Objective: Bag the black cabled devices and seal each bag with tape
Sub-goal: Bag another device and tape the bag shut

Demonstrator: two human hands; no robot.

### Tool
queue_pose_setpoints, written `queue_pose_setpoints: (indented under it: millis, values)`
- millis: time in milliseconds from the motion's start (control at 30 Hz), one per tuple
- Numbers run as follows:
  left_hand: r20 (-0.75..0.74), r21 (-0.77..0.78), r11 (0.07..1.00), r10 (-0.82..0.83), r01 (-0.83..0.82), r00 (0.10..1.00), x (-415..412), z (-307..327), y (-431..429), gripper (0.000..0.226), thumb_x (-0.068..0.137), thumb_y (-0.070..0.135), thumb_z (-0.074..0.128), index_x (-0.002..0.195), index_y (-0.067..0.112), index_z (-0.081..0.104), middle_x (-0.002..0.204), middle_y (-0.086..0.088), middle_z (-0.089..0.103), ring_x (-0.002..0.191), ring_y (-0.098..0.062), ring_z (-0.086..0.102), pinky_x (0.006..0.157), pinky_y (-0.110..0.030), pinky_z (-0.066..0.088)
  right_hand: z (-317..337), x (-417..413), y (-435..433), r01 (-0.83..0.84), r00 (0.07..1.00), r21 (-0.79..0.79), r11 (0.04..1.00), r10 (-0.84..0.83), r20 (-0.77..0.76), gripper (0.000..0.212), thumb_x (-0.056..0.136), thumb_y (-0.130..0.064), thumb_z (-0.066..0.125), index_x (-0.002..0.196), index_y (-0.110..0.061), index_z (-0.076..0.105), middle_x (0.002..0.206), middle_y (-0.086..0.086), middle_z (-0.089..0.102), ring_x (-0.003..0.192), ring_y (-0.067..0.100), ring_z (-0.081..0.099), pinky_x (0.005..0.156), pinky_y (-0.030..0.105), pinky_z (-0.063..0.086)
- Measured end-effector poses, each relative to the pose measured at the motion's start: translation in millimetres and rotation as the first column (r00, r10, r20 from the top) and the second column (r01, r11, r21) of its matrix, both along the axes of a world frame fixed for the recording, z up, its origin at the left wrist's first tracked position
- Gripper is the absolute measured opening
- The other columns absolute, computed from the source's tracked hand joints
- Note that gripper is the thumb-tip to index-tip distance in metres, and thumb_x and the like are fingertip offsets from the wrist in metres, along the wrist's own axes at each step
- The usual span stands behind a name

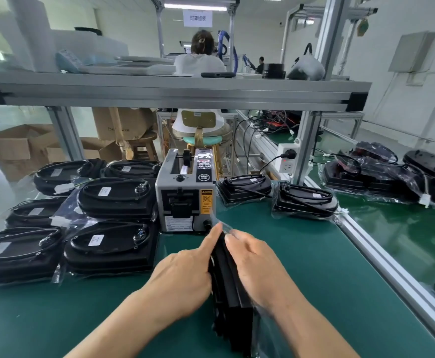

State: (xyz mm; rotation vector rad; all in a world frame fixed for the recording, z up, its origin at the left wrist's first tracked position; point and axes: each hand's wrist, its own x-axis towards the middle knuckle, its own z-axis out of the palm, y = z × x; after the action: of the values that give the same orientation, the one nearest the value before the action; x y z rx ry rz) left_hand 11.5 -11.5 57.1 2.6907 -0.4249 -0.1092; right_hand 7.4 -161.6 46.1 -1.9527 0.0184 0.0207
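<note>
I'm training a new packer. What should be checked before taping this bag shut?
1. The device sits inside the bag: ok, clear plastic shows around it.
2. Grip: ok, the left hand and right hand both hold the device on edge.
3. Bag mouth folded flat: not ok, a flap sticks up loose.
4. Tape dispenser in reach: ok, just beyond the hands.
5. Tape strip ready at its outlet: cannot tell.
6. Hand free for tape: not ok, both are busy.
</note>
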Motion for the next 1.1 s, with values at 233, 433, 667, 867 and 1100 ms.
queue_pose_setpoints:
  millis: [233, 433, 667, 867, 1100]
  values:
    - [-0.142, -0.136, 0.99, 0.009, -0.029, 0.99, -16.1, -0.4, 14.8, 0.083, 0.089, 0.013, 0.038, 0.145, 0.066, 0.007, 0.082, -0.006, 0.057, 0.074, -0.028, 0.055, 0.066, -0.029, 0.043, 10.3, -2.2, -2.5, -0.071, 0.997, 0.056, 0.996, 0.072, -0.023, 0.12, 0.045, -0.066, 0.079, 0.151, -0.026, 0.039, 0.144, -0.009, 0.052, 0.127, 0.011, 0.053, 0.107, 0.032, 0.043]
    - [-0.077, -0.653, 0.707, 0.296, -0.272, 0.952, -49.2, -26.0, 58.2, 0.035, 0.097, 0.024, 0.05, 0.119, 0.05, 0.059, 0.079, 0.024, 0.055, 0.061, 0.003, 0.049, 0.057, -0.008, 0.04, 13.6, 5.2, -23.1, -0.182, 0.976, -0.05, 0.982, 0.174, -0.132, 0.086, 0.073, -0.033, 0.081, 0.148, -0.033, 0.04, 0.13, -0.006, 0.064, 0.111, 0.016, 0.066, 0.103, 0.043, 0.049]
    - [-0.365, -0.828, 0.434, 0.065, -0.356, 0.929, -63.0, -19.1, 119.4, 0.053, 0.087, 0.065, 0.054, 0.133, 0.038, 0.054, 0.115, 0.01, 0.07, 0.102, -0.008, 0.067, 0.083, -0.028, 0.052, 42.9, 17.6, 12.6, -0.595, 0.791, 0.152, 0.789, 0.609, -0.061, 0.062, 0.061, -0.036, 0.077, 0.117, -0.059, 0.064, 0.132, -0.027, 0.061, 0.117, -0.005, 0.061, 0.086, 0.013, 0.051]
    - [-0.253, -0.964, 0.059, 0.09, -0.259, 0.963, -68.3, 1.4, 162.8, 0.036, 0.092, 0.039, 0.064, 0.126, 0.027, 0.065, 0.126, -0.007, 0.069, 0.106, -0.021, 0.063, 0.084, -0.04, 0.049, 70.6, 36.1, 103.3, -0.706, 0.651, 0.309, 0.637, 0.756, -0.071, 0.087, 0.039, -0.061, 0.093, 0.117, -0.034, 0.066, 0.125, -0.011, 0.07, 0.102, 0.002, 0.07, 0.075, 0.013, 0.055]
    - [-0.386, -0.917, -0.299, 0.489, -0.265, 0.782, -10.5, 15.5, 266.2, 0.024, 0.097, 0.035, 0.058, 0.116, 0.02, 0.061, 0.091, -0.002, 0.069, 0.06, -0.009, 0.063, 0.047, -0.023, 0.051, 51.3, 41.2, 187.9, -0.266, 0.898, 0.717, 0.644, 0.435, -0.058, 0.048, 0.103, -0.054, 0.035, 0.138, -0.026, 0.053, 0.136, 0.004, 0.063, 0.116, 0.021, 0.065, 0.096, 0.049, 0.055]
